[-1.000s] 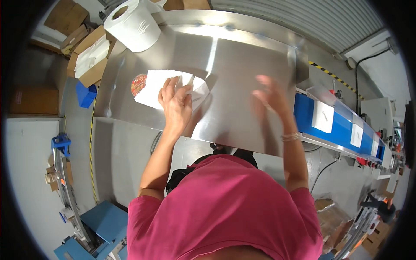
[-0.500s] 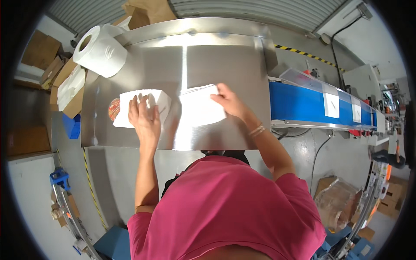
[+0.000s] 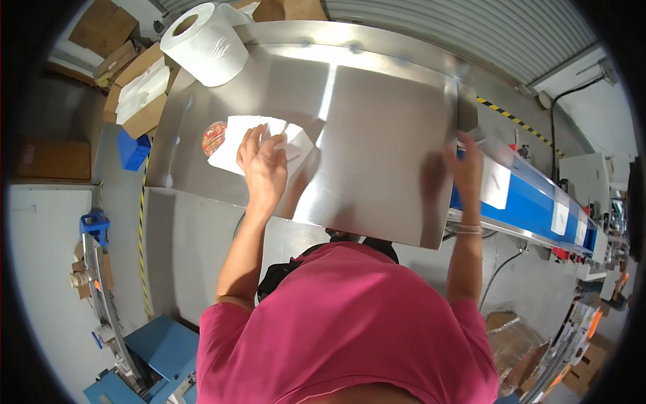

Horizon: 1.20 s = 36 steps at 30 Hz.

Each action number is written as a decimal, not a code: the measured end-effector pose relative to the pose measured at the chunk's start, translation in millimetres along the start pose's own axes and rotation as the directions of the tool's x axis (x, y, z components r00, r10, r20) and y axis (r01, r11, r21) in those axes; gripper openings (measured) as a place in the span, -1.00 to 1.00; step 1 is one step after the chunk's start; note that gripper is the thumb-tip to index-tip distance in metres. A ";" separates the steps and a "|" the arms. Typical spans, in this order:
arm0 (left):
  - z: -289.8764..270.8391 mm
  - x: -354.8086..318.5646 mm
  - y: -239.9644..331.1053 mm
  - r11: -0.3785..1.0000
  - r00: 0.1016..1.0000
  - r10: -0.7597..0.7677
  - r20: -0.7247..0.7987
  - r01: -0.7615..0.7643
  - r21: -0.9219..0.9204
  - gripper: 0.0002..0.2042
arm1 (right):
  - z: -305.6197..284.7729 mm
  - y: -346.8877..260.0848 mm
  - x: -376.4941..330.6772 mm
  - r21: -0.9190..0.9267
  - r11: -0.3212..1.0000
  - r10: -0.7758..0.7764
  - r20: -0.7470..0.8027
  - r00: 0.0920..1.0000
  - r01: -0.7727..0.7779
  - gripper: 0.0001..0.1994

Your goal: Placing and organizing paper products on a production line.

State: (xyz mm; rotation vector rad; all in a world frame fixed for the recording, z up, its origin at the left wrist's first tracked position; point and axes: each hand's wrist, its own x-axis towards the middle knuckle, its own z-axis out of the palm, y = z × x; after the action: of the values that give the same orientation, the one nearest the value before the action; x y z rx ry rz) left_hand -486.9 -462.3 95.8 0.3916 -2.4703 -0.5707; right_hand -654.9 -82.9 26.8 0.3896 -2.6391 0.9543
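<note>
A fanned stack of flat white packets (image 3: 296, 149) lies on the left of the steel table (image 3: 383, 135). My left hand (image 3: 264, 172) is over the stack, fingers bent and closed at the edge of the top packet. A round red-patterned piece (image 3: 214, 138) shows beside the stack, partly covered by it. My right hand (image 3: 465, 168), somewhat blurred, is at the table's right edge by the blue conveyor belt (image 3: 528, 200). Its thumb and fingers are apart, with nothing seen between them. Just to its right, a white packet (image 3: 495, 185) lies on the belt.
More white packets (image 3: 560, 212) lie farther along the belt, behind a clear guard. A big white roll (image 3: 215, 57) stands at the table's far left corner. Left of the table are a cardboard box (image 3: 143, 94) with white contents and a blue bin (image 3: 133, 149).
My right hand has moved right from mid-table to the belt and let go of its packet, now on the belt. My left hand stays at the stack. The whole view has turned and shifted.
</note>
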 end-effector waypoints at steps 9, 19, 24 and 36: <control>-2.9 1.6 -1.5 0.996 0.993 0.093 0.076 -0.093 -0.006 -0.77 | 132.8 -203.9 21.1 0.648 0.761 -0.524 0.581 0.623 0.036 -0.52; -5.0 1.7 -21.6 0.994 0.999 -0.015 -0.036 0.019 0.105 -0.68 | 71.7 -85.3 -31.1 0.430 0.848 0.101 0.443 0.891 -0.310 -0.78; -7.0 2.9 -24.5 0.999 0.999 0.015 -0.050 -0.014 0.035 -0.73 | -10.0 54.0 -35.9 -0.067 0.988 0.149 0.105 0.983 -0.142 -0.76; -8.7 1.6 -20.8 1.000 0.999 0.023 -0.034 -0.023 -0.002 -0.72 | 79.9 -131.8 15.0 0.478 0.863 -0.378 0.395 0.837 0.164 -0.47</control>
State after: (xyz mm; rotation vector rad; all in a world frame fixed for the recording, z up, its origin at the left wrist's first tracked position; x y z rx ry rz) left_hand -479.9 -483.7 93.1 0.3688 -2.4386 -0.5540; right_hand -637.6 -235.1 49.2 1.2308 -2.6352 1.4924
